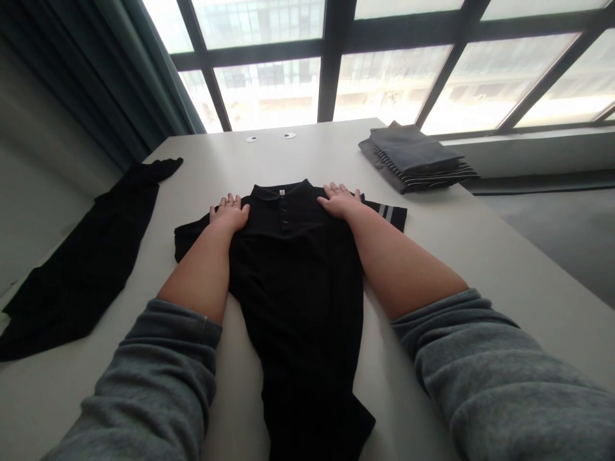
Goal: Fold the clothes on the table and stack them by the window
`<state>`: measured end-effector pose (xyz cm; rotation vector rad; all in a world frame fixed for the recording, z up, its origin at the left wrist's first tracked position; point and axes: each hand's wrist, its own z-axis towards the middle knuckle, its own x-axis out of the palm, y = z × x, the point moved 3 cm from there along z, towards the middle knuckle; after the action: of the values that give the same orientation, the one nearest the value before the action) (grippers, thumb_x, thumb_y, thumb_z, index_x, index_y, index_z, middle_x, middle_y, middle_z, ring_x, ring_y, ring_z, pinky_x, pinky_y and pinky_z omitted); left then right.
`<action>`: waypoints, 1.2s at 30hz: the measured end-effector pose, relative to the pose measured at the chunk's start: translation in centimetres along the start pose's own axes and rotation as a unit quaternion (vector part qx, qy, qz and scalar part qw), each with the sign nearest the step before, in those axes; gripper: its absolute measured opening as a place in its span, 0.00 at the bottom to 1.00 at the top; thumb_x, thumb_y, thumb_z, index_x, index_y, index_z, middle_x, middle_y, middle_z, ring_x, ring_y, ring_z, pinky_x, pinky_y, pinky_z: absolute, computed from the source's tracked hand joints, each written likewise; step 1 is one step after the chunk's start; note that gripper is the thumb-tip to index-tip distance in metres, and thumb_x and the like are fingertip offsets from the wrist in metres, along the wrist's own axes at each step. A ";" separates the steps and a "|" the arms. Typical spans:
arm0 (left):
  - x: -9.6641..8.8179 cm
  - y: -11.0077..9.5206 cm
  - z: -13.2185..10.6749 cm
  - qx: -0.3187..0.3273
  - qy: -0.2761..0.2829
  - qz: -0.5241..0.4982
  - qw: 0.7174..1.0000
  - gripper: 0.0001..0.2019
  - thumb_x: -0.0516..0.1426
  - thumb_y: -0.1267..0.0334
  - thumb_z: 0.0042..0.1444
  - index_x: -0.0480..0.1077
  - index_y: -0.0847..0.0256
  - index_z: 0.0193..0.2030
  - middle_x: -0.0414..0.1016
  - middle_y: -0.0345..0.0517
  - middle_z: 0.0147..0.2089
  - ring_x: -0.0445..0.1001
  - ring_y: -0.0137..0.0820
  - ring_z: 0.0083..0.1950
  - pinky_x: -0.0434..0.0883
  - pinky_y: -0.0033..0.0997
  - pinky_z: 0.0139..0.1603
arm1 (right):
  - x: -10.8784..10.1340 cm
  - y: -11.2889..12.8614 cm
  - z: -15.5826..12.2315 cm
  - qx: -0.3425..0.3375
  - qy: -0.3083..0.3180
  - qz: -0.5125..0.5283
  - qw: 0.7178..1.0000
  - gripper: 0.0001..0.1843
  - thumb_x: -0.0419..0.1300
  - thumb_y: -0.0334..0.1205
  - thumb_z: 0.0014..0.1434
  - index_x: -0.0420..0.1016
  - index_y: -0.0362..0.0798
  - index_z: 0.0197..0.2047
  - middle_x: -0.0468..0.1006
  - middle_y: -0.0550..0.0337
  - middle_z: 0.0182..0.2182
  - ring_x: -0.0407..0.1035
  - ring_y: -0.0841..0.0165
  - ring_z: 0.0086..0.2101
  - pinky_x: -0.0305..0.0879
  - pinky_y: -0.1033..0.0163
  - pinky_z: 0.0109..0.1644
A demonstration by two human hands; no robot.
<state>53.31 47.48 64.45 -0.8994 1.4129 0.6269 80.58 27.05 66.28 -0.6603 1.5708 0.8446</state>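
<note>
A black polo shirt (302, 288) lies spread on the white table, its buttoned front up and its collar toward the window. My left hand (230, 213) rests flat on the shirt's left shoulder area, fingers stretched out. On the other shoulder lies my right hand (340, 200), also flat with its fingers apart. The sleeve beyond my right hand shows two grey stripes. Near the bottom of the view the shirt's lower part narrows, and one corner sticks out to the right.
Another black garment (91, 256) lies along the table's left edge. A stack of folded grey and striped clothes (418, 157) sits at the back right. Two small white discs (289, 136) are set near the table's (206, 153) far edge. Behind stand a window and a dark curtain (110, 70).
</note>
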 end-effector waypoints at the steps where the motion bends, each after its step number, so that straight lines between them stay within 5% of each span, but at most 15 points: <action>1: 0.0 0.4 0.0 -0.002 0.000 -0.003 1.000 0.39 0.35 0.44 0.71 0.43 0.60 0.84 0.35 0.51 0.85 0.38 0.47 0.85 0.44 0.63 0.81 | 0.0 -0.4 0.1 -0.002 -0.003 0.002 1.000 0.43 0.42 0.65 0.73 0.45 0.54 0.83 0.40 0.51 0.81 0.34 0.44 0.78 0.28 0.21 0.74; 7: -0.2 1.0 -0.4 0.006 -0.010 -0.012 1.000 0.40 0.37 0.45 0.71 0.45 0.65 0.83 0.36 0.54 0.85 0.37 0.48 0.85 0.44 0.61 0.81 | -0.6 -1.0 -0.3 -0.006 -0.037 0.027 0.999 0.40 0.43 0.62 0.74 0.51 0.53 0.81 0.41 0.49 0.81 0.35 0.43 0.78 0.30 0.23 0.75; 12: -1.5 1.8 -3.4 -0.031 -0.060 -0.028 0.997 0.40 0.37 0.44 0.71 0.47 0.65 0.83 0.38 0.57 0.85 0.41 0.54 0.84 0.47 0.66 0.80 | -2.2 -0.9 -3.1 -0.032 -0.102 0.029 0.994 0.38 0.44 0.59 0.75 0.56 0.52 0.80 0.40 0.48 0.81 0.34 0.39 0.77 0.39 0.24 0.75; 18: -1.8 10.0 -9.3 -0.188 -0.065 -0.027 0.980 0.42 0.47 0.39 0.66 0.56 0.64 0.79 0.61 0.71 0.77 0.61 0.64 0.76 0.64 0.69 0.70 | -2.1 -3.2 -10.1 -0.011 -0.101 -0.022 0.995 0.36 0.41 0.56 0.75 0.55 0.51 0.80 0.48 0.46 0.79 0.46 0.44 0.76 0.44 0.27 0.75; 21: -1.2 13.7 -11.0 -0.168 -0.100 -0.140 0.971 0.37 0.59 0.41 0.58 0.69 0.63 0.68 0.73 0.69 0.68 0.70 0.63 0.69 0.70 0.59 0.66 | -1.2 -5.8 -12.7 0.033 -0.073 -0.035 0.996 0.37 0.40 0.56 0.76 0.54 0.51 0.81 0.50 0.43 0.79 0.47 0.46 0.76 0.44 0.30 0.76; 25: -0.7 14.8 -11.4 -0.101 -0.162 -0.411 0.891 0.17 0.65 0.57 0.50 0.76 0.61 0.46 0.83 0.55 0.49 0.78 0.52 0.58 0.72 0.47 0.62 | -0.8 -8.3 -13.8 0.051 -0.064 -0.042 0.996 0.37 0.41 0.56 0.76 0.53 0.48 0.81 0.49 0.42 0.79 0.44 0.49 0.77 0.41 0.35 0.77; 36: -0.7 13.4 -10.4 -0.082 -0.196 -0.646 0.733 0.13 0.62 0.63 0.58 0.62 0.56 0.46 0.75 0.43 0.39 0.80 0.34 0.41 0.79 0.37 0.46 | -0.8 -8.3 -13.9 0.067 -0.072 -0.049 0.994 0.37 0.44 0.59 0.75 0.56 0.50 0.80 0.50 0.45 0.79 0.43 0.51 0.77 0.42 0.34 0.77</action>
<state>36.34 46.24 63.79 -1.5074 0.1173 -0.1701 79.36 10.85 66.67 -0.5611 1.4392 0.6923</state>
